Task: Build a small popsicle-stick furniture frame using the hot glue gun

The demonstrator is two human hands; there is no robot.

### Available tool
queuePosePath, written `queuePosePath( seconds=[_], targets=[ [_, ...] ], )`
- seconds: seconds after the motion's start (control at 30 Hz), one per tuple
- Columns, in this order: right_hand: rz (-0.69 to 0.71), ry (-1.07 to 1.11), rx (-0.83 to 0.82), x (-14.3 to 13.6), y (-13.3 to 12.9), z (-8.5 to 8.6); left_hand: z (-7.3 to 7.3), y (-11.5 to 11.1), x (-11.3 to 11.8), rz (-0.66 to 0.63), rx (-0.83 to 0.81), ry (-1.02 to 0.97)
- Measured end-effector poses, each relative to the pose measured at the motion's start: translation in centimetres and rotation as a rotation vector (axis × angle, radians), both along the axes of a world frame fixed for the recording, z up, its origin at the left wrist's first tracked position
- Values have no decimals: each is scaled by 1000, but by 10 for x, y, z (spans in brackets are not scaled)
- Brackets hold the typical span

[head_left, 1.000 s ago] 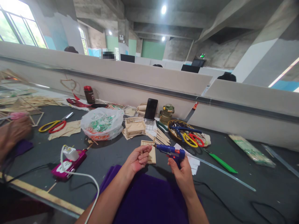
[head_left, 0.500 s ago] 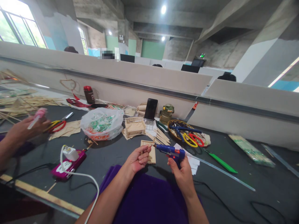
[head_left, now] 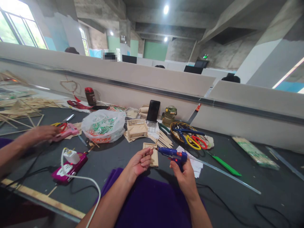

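My right hand (head_left: 185,177) is wrapped round the grip of a blue hot glue gun (head_left: 172,153), which points left; a long clear glue stick (head_left: 225,172) trails from its back. Close to the nozzle, the fingertips of my left hand (head_left: 141,161) pinch a tiny pale piece that I cannot make out well. Beneath them lies a small slatted wooden panel (head_left: 154,159) on the dark table, partly hidden by my left hand. Behind it stands a little wooden stick model (head_left: 137,129), with loose wooden sticks (head_left: 163,139) to its right.
A co-worker's hand (head_left: 45,133) is at the left by a pink glue gun (head_left: 66,132). Around me are a purple power strip (head_left: 71,169) with a white cable, a plastic bag (head_left: 104,126), a phone (head_left: 153,110), a basket with pliers (head_left: 187,133) and a green-handled tool (head_left: 226,166).
At the left, the co-worker's hand has lowered the pink glue gun onto the table near the scissors. My own hands and the blue glue gun stay almost where they were.
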State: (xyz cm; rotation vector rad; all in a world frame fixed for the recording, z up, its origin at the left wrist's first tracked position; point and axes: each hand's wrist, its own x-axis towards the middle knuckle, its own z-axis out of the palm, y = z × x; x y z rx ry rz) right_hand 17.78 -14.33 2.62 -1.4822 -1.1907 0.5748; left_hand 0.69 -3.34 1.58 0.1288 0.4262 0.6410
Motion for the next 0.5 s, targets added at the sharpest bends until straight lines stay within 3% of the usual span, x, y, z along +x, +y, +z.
queuePosePath(
  seconds=[0.23,0.37,0.5],
  targets=[
    [-41,-2,2,7,2,-8,-4,3,-1,47,67,20],
    [-98,-36,14,20,3,-6,-5,5,-1,110,212,80],
    [-171,-32,-60,40,5,-7,2,1,2,206,416,304]
  ],
)
